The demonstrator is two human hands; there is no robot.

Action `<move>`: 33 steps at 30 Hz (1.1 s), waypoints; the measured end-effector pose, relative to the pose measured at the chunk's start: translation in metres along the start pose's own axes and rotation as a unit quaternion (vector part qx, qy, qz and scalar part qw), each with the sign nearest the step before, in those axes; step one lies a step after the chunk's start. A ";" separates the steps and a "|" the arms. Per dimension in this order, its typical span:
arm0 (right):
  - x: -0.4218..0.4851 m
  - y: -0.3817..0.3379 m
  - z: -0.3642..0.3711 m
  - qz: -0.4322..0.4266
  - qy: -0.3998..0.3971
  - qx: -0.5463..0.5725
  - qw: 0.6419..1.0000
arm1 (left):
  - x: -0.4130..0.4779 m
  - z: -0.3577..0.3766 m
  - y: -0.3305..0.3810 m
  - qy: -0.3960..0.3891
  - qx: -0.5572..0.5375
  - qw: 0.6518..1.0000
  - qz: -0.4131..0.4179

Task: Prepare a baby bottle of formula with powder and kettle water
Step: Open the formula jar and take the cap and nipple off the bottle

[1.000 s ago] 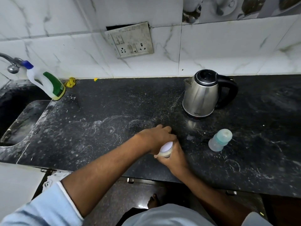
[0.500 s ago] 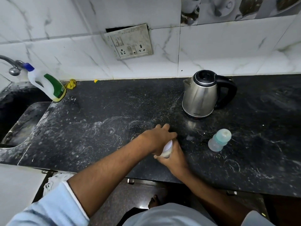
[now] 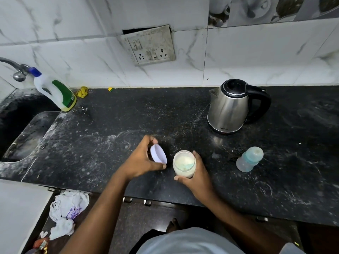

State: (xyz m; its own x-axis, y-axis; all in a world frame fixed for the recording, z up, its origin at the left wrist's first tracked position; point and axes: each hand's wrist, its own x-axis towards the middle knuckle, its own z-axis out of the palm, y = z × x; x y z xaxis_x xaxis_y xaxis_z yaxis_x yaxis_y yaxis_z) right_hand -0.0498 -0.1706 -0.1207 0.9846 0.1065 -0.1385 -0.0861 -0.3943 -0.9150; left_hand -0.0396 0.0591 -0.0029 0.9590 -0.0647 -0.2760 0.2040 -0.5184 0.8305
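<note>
Powder jar (image 3: 184,163): open, at front of surface (image 3: 110,134), gripped by right hand (image 3: 197,174). Lid (image 3: 158,156): pinched by fingers (image 3: 160,167) of left hand (image 3: 140,162). Baby bottle (image 3: 249,159), kettle (image 3: 229,107): standing to the right. Risk: open jar tips near edge, powder spills.

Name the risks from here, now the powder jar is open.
1. The open powder jar, held only by the right hand, may tip and spill powder onto the counter.
2. The baby bottle has its cap on while the left hand holds the lid; opening it with full hands may knock it over.
</note>
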 end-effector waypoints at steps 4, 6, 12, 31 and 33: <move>-0.002 0.003 0.000 -0.009 -0.015 0.025 1.000 | -0.008 0.022 -0.057 0.042 -0.059 0.997 -0.018; -0.003 0.001 -0.004 -0.022 -0.021 0.027 0.999 | -0.005 0.030 -0.075 0.062 -0.019 0.998 -0.014; -0.006 -0.006 -0.016 -0.042 -0.033 0.015 0.998 | 0.003 0.029 -0.086 0.053 0.146 0.987 -0.041; -0.019 -0.058 -0.152 -0.198 0.264 -0.200 0.923 | -0.043 0.052 0.020 0.190 -0.022 0.962 0.194; -0.017 -0.056 -0.186 -0.115 0.312 -0.245 0.911 | -0.043 0.090 0.052 0.184 -0.048 0.954 0.231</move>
State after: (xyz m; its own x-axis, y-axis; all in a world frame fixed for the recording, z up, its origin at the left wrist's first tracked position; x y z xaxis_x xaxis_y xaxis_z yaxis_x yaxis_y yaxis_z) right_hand -0.0338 -0.3201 0.0036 0.8757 -0.2419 0.4180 0.0609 -0.8034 -0.5924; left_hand -0.0880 -0.0415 0.0089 0.9512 0.0453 0.3051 -0.2578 -0.4261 0.8672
